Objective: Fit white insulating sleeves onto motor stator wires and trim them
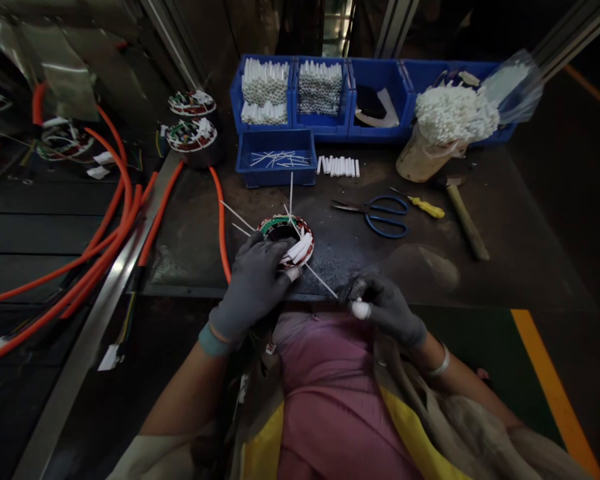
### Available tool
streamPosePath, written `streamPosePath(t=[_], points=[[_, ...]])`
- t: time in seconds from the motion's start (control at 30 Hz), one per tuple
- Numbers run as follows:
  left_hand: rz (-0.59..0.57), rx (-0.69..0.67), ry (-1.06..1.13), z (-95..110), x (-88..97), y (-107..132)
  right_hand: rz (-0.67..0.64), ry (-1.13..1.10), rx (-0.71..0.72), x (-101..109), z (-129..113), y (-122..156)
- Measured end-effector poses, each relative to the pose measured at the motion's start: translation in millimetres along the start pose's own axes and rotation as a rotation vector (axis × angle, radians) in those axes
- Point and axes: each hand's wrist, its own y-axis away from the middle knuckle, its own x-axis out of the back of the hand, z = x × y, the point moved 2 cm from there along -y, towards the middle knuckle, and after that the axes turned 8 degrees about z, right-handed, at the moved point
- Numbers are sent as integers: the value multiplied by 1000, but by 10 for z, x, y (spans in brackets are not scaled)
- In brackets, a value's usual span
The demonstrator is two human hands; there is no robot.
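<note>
A small round motor stator [310, 248], with a green board, red-brown windings and white sleeves on top, lies near the table's front edge. Several thin white strips [291, 193] stick out from it in different directions. My left hand [255, 277], gloved in grey with white tape on the thumb, grips the stator's near left side and hides part of it. To the right, my right hand [380, 303] is closed, its fingertips at the end of one thin strip [323, 281] that slants out of the stator. The exact pinch is dark and partly hidden.
Blue bins [323, 133] with short white tubes stand behind a small blue tray [276, 177] of thin strips. Scissors [387, 217], a yellow-handled pick [427, 208], a hammer [467, 223] and a tub [417, 163] lie right. Orange cables [115, 233] and other stators [193, 137] are left.
</note>
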Motion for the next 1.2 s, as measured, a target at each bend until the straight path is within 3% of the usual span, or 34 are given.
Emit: streamPosePath(t=[0.17, 0.3, 0.4, 0.57, 0.7, 1.2], points=[[-27, 71, -60, 81, -22, -20, 72, 158, 62, -242, -79, -435], [136, 168, -25, 37, -86, 53, 222, 312, 190, -429, -115, -578], [191, 133, 33, 37, -111, 89, 289, 442, 288, -472, -165, -538], [199, 37, 75, 80, -95, 70, 255, 669, 393, -487, -187, -472], [213, 5, 71, 70, -98, 70, 235, 706, 455, -527, -172, -495], [210, 40, 83, 68, -113, 68, 199, 881, 506, -594, -155, -661]])
